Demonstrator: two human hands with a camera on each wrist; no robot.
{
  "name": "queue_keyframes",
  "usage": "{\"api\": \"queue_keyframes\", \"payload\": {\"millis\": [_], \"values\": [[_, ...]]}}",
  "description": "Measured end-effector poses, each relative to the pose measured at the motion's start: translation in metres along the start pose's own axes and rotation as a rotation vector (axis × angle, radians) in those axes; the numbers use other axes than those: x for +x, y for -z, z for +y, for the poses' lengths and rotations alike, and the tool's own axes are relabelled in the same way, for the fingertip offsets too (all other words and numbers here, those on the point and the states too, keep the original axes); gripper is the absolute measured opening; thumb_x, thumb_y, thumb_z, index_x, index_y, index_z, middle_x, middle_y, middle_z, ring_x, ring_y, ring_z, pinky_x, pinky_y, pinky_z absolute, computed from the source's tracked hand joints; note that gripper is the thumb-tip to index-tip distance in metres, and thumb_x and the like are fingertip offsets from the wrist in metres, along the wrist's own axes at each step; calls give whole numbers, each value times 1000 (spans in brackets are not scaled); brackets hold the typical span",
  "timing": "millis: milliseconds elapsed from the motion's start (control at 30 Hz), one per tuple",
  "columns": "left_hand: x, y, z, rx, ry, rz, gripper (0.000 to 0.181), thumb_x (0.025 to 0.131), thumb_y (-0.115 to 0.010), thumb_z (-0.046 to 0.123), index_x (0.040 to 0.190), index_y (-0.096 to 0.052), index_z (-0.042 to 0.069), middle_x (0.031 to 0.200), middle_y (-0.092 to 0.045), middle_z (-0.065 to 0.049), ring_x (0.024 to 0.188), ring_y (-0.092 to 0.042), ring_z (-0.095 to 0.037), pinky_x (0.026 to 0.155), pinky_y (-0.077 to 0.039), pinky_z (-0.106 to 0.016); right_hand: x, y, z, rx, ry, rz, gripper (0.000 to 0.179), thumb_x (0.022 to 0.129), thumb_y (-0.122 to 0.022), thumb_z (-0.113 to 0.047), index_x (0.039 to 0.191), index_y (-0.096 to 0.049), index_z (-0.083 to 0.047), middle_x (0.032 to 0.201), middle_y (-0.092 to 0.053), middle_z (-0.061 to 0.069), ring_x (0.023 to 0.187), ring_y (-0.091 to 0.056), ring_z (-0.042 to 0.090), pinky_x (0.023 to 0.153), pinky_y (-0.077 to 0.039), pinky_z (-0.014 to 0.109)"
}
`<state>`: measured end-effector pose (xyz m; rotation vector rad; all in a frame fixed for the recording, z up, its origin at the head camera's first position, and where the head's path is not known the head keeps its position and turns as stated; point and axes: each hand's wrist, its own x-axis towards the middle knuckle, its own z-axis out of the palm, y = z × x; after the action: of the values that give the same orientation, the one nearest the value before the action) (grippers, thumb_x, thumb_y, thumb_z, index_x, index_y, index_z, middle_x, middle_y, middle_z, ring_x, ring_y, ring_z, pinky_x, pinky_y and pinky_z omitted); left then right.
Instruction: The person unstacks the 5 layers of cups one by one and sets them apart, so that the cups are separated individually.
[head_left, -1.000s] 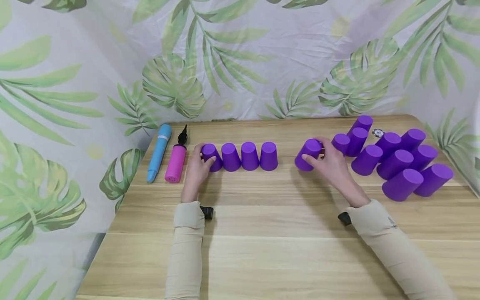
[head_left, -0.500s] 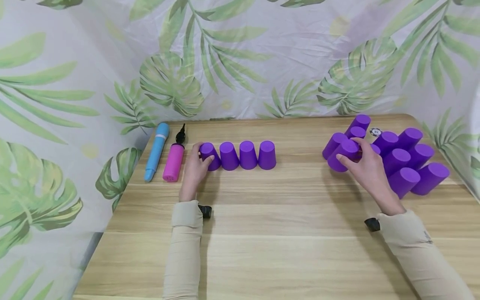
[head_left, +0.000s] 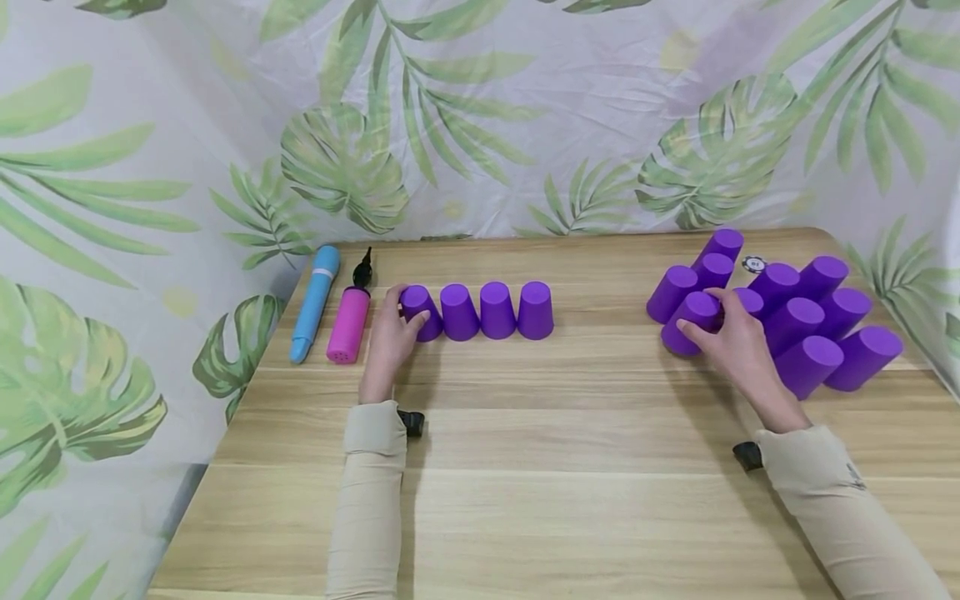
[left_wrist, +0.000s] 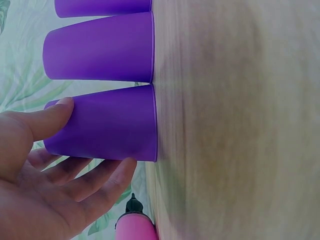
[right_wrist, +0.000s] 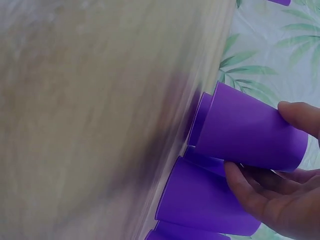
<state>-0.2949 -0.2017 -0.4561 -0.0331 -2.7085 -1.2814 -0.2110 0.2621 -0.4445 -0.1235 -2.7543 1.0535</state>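
Observation:
Purple cups stand upside down on the wooden table (head_left: 480, 450). In the head view my left hand (head_left: 387, 346) holds the leftmost cup (head_left: 417, 298) of a short row. The left wrist view shows the thumb on one side of that cup (left_wrist: 110, 125) and fingers along the other, its rim at the tabletop. On the right, my right hand (head_left: 738, 350) grips another purple cup (head_left: 688, 325) between thumb and fingers, at the front left of a cluster. In the right wrist view this cup (right_wrist: 250, 130) overlaps other cups behind it.
Several upside-down purple cups (head_left: 843, 312) crowd the table's right side, with a poker chip (head_left: 753, 264) behind them. Left of the row lie a pink hand pump (head_left: 348, 325) with a black nozzle and a blue tube-shaped thing (head_left: 315, 304). A leaf-print cloth (head_left: 480, 117) hangs behind.
My right hand has carried its cup from the middle of the table rightward to the cluster, then lowered it slightly. The left hand stays on its cup.

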Motion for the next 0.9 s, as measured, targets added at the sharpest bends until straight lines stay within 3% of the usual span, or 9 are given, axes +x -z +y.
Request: {"api": "queue_keyframes", "payload": {"millis": [900], "values": [[0,-1,1,-5,6,2,59,93,-64,12,144,-35,1,139,-47,-23,125,-48,-39,104,-42,-49,2,-7,1,-40,-21,-43,69,90,-67,-29,138,-32,6,130,-44,39,117,-44,54,97,-36,65]]}}
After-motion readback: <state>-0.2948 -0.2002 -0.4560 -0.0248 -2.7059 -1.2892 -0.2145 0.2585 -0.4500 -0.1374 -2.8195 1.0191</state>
